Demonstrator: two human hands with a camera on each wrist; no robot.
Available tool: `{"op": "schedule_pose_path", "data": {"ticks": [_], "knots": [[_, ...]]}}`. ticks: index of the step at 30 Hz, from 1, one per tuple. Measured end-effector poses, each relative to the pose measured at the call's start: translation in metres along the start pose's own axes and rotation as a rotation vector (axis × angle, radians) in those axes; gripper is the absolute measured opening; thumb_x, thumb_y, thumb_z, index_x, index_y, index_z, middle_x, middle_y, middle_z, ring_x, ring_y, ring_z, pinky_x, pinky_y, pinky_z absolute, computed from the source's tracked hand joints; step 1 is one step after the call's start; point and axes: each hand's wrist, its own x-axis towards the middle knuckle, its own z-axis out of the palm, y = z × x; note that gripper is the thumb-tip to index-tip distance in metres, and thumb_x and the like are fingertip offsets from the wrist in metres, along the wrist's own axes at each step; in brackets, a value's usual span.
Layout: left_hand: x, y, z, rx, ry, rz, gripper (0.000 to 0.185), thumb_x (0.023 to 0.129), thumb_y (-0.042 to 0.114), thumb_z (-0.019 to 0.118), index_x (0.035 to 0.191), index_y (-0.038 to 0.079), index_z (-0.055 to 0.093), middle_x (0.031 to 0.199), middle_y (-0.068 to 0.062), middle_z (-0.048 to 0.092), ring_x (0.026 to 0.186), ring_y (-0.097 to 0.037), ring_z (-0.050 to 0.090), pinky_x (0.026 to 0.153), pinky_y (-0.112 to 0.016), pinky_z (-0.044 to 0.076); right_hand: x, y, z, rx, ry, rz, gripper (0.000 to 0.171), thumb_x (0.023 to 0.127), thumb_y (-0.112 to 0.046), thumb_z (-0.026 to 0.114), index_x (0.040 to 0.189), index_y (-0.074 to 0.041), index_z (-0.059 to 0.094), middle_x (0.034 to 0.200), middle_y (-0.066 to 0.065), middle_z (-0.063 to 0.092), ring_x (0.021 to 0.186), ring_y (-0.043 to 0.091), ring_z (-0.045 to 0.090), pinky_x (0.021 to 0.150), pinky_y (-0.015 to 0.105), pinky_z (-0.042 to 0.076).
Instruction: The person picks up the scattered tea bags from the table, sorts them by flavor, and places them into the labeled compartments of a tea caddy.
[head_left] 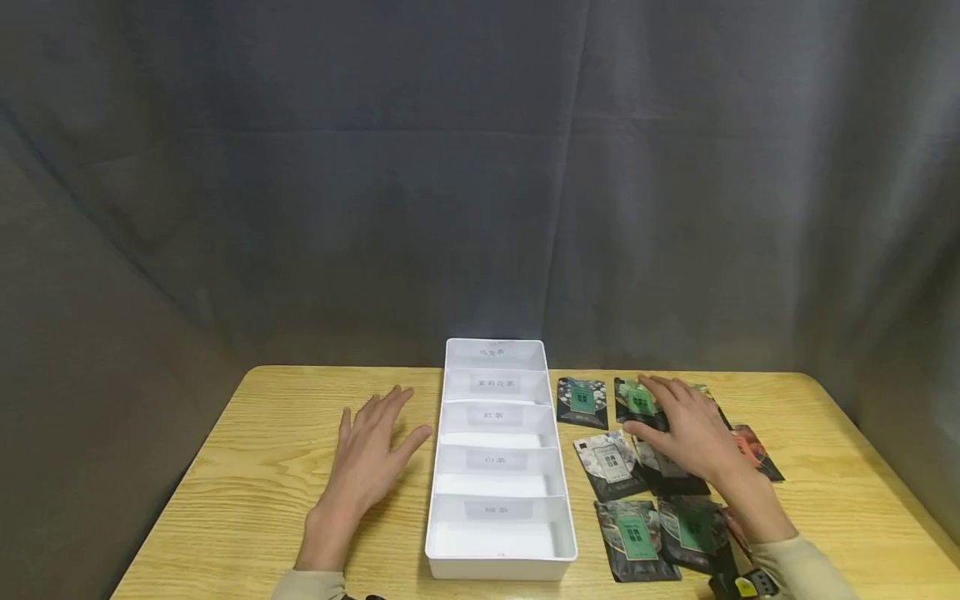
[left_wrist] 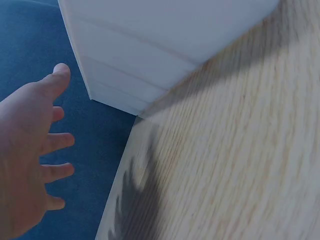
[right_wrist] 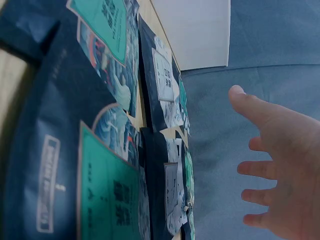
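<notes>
My left hand (head_left: 367, 462) is to the left of a white divided box (head_left: 498, 569), fingers spread and holding nothing. In the left wrist view its thumb points toward the box's side wall (left_wrist: 130, 45), with a gap between. My right hand (head_left: 693, 433) is over the tea packets on the box's right, fingers extended and nothing gripped. It partly hides a green-labelled packet (head_left: 636, 402) at the back and a dark packet (head_left: 667, 471) below it. Nearby lie a white-labelled packet (head_left: 611, 465) and a red-labelled packet (head_left: 761, 454).
The box has several compartments with printed paper labels. Two green-labelled packets, one at the front (head_left: 637, 542) and an overlapping one (head_left: 693, 533), lie near the right forearm. Another teal-labelled packet (head_left: 582, 402) is by the box's far end. A grey curtain (head_left: 480, 183) hangs behind the wooden table (head_left: 262, 467).
</notes>
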Motion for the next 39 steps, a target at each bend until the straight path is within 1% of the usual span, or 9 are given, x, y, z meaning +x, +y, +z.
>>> {"op": "schedule_pose_path", "data": {"ticks": [7,11,14,20,24,27,31,35,39], "knots": [[-0.003,0.006,0.001,-0.133,-0.04,-0.03,0.066,0.098,0.063,0.045,0.149,0.021,0.045,0.154,-0.007,0.044,0.144,-0.034,0.038,0.119,-0.06,0.021,0.01,0.009,0.001,0.013,-0.024,-0.005,0.071,0.093,-0.045,0.067,0.146,-0.003,0.046,0.14,0.03,0.05,0.124,0.054,0.047,0.098,0.071,0.038],[-0.008,0.01,0.002,-0.204,-0.078,-0.073,0.061,0.098,0.059,0.048,0.148,0.024,0.047,0.153,-0.003,0.046,0.142,-0.033,0.042,0.117,-0.06,0.027,0.018,0.015,0.001,0.042,-0.043,-0.013,0.061,0.094,-0.038,0.067,0.141,-0.001,0.052,0.137,0.031,0.052,0.118,0.054,0.052,0.093,0.069,0.042],[-0.011,0.013,0.003,-0.252,-0.111,-0.102,0.056,0.098,0.055,0.052,0.147,0.027,0.048,0.153,0.0,0.047,0.139,-0.031,0.046,0.114,-0.06,0.032,0.025,0.021,0.0,0.064,-0.049,-0.023,0.056,0.094,-0.032,0.068,0.138,0.0,0.055,0.137,0.03,0.053,0.119,0.052,0.053,0.093,0.067,0.043],[-0.017,0.016,0.005,-0.301,-0.153,-0.135,0.056,0.097,0.062,0.049,0.147,0.037,0.045,0.152,0.008,0.047,0.131,-0.024,0.055,0.107,-0.061,0.04,0.037,0.034,-0.001,0.12,-0.086,0.02,0.049,0.095,-0.026,0.067,0.134,0.002,0.058,0.134,0.029,0.056,0.125,0.052,0.046,0.098,0.069,0.038],[-0.02,0.018,0.008,-0.325,-0.18,-0.129,0.055,0.094,0.066,0.049,0.145,0.047,0.043,0.152,0.014,0.045,0.129,-0.021,0.056,0.104,-0.061,0.042,0.042,0.045,0.003,0.165,-0.112,0.032,0.047,0.096,-0.022,0.066,0.134,0.004,0.057,0.126,0.029,0.059,0.118,0.05,0.05,0.092,0.066,0.043],[-0.021,0.02,0.009,-0.334,-0.179,-0.111,0.05,0.095,0.064,0.051,0.142,0.051,0.044,0.148,0.018,0.048,0.127,-0.018,0.057,0.103,-0.059,0.044,0.046,0.051,0.007,0.188,-0.118,0.024,0.045,0.095,-0.018,0.066,0.132,0.006,0.058,0.119,0.029,0.062,0.112,0.048,0.055,0.086,0.062,0.048],[-0.022,0.023,0.012,-0.345,-0.154,-0.101,0.042,0.098,0.055,0.053,0.139,0.046,0.052,0.14,0.019,0.055,0.122,-0.015,0.059,0.102,-0.054,0.046,0.05,0.06,0.014,0.197,-0.127,0.012,0.043,0.094,-0.016,0.067,0.129,0.008,0.059,0.114,0.028,0.065,0.105,0.046,0.061,0.083,0.059,0.051],[-0.024,0.027,0.017,-0.391,-0.133,-0.142,0.038,0.099,0.05,0.054,0.136,0.043,0.056,0.141,0.014,0.056,0.122,-0.017,0.059,0.102,-0.053,0.048,0.054,0.068,0.019,0.19,-0.141,0.02,0.042,0.094,-0.015,0.067,0.127,0.009,0.06,0.108,0.026,0.066,0.097,0.041,0.064,0.077,0.054,0.054],[-0.025,0.028,0.022,-0.444,-0.112,-0.18,0.036,0.099,0.049,0.055,0.134,0.044,0.056,0.142,0.008,0.057,0.124,-0.022,0.059,0.1,-0.054,0.049,0.058,0.073,0.023,0.18,-0.152,0.041,0.039,0.094,-0.015,0.067,0.124,0.01,0.061,0.102,0.023,0.067,0.09,0.035,0.064,0.071,0.049,0.053]]}}
